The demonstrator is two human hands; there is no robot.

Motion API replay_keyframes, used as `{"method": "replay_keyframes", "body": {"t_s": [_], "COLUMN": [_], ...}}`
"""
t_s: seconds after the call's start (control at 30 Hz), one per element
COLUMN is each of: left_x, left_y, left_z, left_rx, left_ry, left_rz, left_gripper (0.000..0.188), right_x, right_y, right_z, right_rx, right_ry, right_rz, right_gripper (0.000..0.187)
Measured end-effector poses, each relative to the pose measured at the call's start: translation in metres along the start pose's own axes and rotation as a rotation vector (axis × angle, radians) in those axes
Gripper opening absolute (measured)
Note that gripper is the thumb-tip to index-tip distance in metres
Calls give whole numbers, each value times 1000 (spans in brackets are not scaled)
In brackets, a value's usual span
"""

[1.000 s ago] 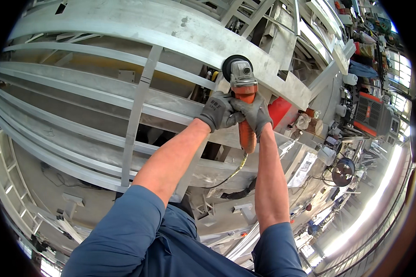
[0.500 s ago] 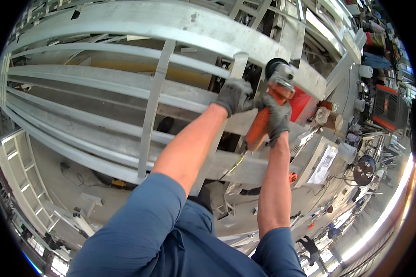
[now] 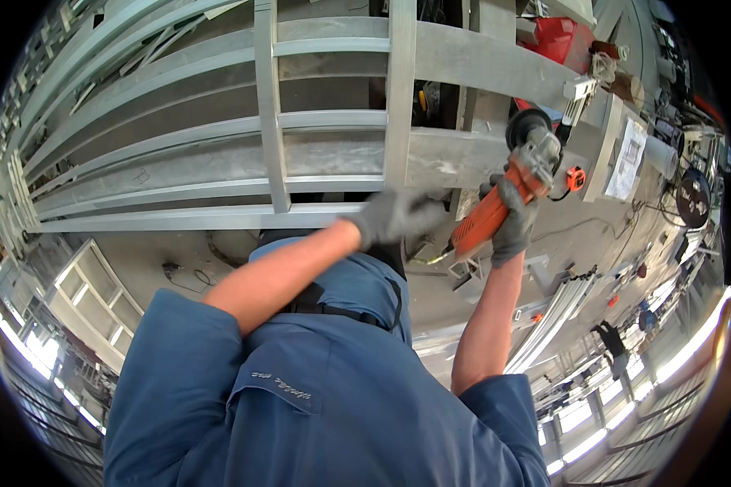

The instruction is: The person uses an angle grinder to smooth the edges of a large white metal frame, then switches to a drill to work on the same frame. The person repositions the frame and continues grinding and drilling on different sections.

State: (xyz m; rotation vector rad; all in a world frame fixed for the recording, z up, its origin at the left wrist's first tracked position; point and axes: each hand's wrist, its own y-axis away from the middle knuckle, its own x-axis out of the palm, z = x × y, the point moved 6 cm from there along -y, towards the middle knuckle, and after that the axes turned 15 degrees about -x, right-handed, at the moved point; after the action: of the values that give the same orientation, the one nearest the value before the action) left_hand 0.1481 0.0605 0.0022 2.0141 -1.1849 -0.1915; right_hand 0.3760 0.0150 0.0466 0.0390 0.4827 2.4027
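My right hand, in a grey work glove, is closed round the body of an orange angle grinder. The grinder's dark round disc points away from me, over the right end of a metal frame of pale bars. Its cord trails from the rear end toward my body. My left hand, also gloved in grey, is apart from the grinder, close to the frame's near bar and in front of my waist. Motion smears its fingers, so their pose is unclear.
Right of the grinder are an orange tape measure, a paper sheet and a black fan. A red container stands beyond. Pale metal profiles lie on the floor at right; a person is far off.
The view has swung down toward my body. The grinder has come off the frame's far beam, nearer to me. My left hand has drawn away from the grinder, back toward my waist.
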Motion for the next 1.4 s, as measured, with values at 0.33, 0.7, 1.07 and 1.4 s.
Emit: {"method": "replay_keyframes", "body": {"t_s": [0.33, 0.7, 1.07, 1.4], "left_x": [73, 100, 131, 186], "left_y": [101, 105, 38, 28], "left_z": [45, 61, 146, 122], "left_rx": [-345, -352, -287, -510], "left_ry": [138, 225, 60, -356], "left_rz": [615, 622, -113, -113], "left_gripper": [70, 47, 75, 86], "right_x": [27, 2, 15, -67], "right_y": [171, 178, 117, 132], "right_z": [9, -30, -140, -135], "right_rx": [-85, 24, 244, 271], "right_ry": [-462, -424, 21, -80], "right_rz": [-264, -321, 19, -98], "right_gripper": [61, 55, 39, 36]}}
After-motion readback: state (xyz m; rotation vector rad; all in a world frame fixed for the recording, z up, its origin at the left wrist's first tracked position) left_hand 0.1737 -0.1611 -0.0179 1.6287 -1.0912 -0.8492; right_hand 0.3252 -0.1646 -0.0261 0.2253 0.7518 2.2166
